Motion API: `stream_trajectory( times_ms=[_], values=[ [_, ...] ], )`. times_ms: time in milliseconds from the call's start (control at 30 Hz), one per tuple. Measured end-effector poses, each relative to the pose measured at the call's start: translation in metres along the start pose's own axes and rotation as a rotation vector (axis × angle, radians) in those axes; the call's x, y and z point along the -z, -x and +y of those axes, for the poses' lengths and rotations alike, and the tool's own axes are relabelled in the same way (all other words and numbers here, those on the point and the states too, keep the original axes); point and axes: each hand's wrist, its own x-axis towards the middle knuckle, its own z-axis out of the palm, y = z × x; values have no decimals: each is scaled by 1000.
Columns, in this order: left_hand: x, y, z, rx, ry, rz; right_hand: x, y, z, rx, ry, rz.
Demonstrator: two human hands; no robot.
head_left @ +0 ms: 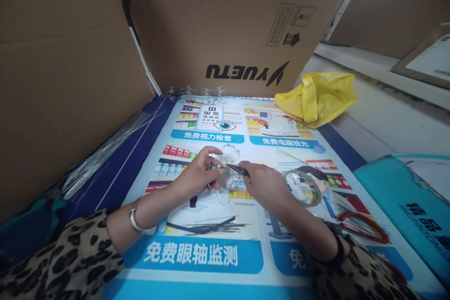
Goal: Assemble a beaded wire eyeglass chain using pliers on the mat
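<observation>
My left hand [207, 168] pinches a clear, wire-and-bead ornament [226, 179] with a round pale part below the fingers. My right hand [265, 180] is closed around pliers [239, 169], their dark pointed jaws reaching in from the right. The tips meet the ornament right beside my left fingertips; whether they clamp a wire is too small to tell. The handles are hidden in my palm. Thin wire loops hang around the ornament over the printed mat.
Dark wire lengths [214, 227] lie in front. A roll of clear tape [303, 187] and a red-handled tool [365, 226] sit right. Long silvery wires [101, 154] lie left. Cardboard [211, 23] walls the back; a yellow bag [316, 98] and teal pouch [404, 206] are right.
</observation>
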Motion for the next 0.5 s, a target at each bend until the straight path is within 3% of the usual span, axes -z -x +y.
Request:
stream_trajectory(
  times_ms=[233,500],
  values=[
    [2,1,-1,76,-129,-126,-6,1,-1,16,15,54],
    [2,2,-2,80,-84,-69,-7,1,-3,10,-25,34]
  ],
)
